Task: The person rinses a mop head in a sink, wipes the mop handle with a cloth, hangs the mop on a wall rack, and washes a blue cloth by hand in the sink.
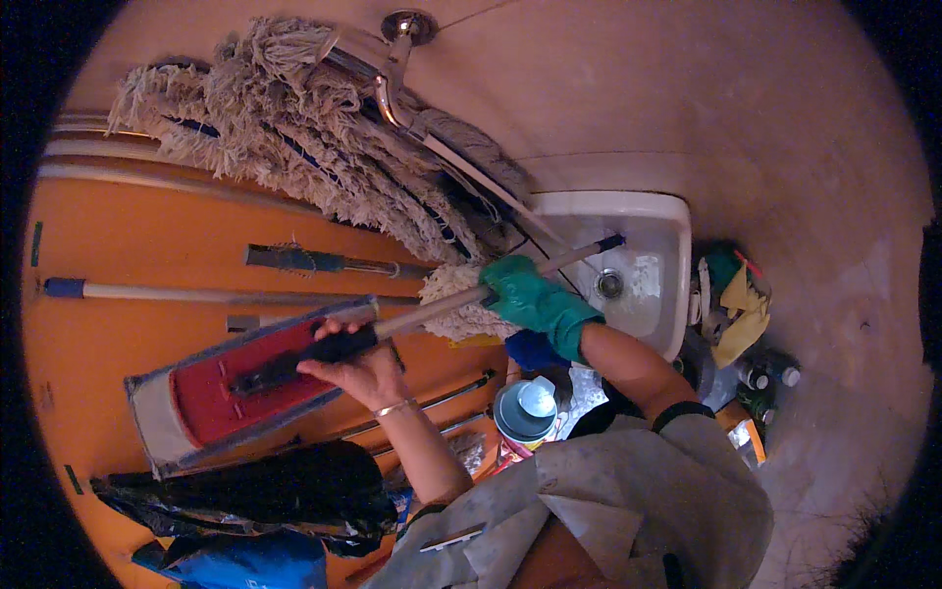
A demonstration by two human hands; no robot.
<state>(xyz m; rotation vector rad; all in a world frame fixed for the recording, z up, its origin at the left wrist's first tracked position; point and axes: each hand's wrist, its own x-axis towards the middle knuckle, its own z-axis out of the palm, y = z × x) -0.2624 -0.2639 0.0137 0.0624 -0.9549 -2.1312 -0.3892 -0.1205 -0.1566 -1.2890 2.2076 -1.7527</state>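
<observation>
A flat mop with a red plate [257,383] and a pale pad edged in grey is held aslant, its head at the left. My bare left hand [364,368], with a bracelet at the wrist, is closed around the black socket joining the head to the wooden handle [434,309]. My right hand [515,294], in a green rubber glove, grips that handle farther up. The handle's dark end reaches over a white sink [683,280], with its drain [609,283] in view. Water seems to stand in the basin.
String mops [294,140] lie beyond my hands, near a chrome wall pipe [397,81]. More poles [162,293] stand against the orange surface. A bucket [508,423], a black plastic bag [257,493] and a blue bag [250,563] are nearer. Yellow cloths [743,324] and bottles [754,375] lie right of the sink.
</observation>
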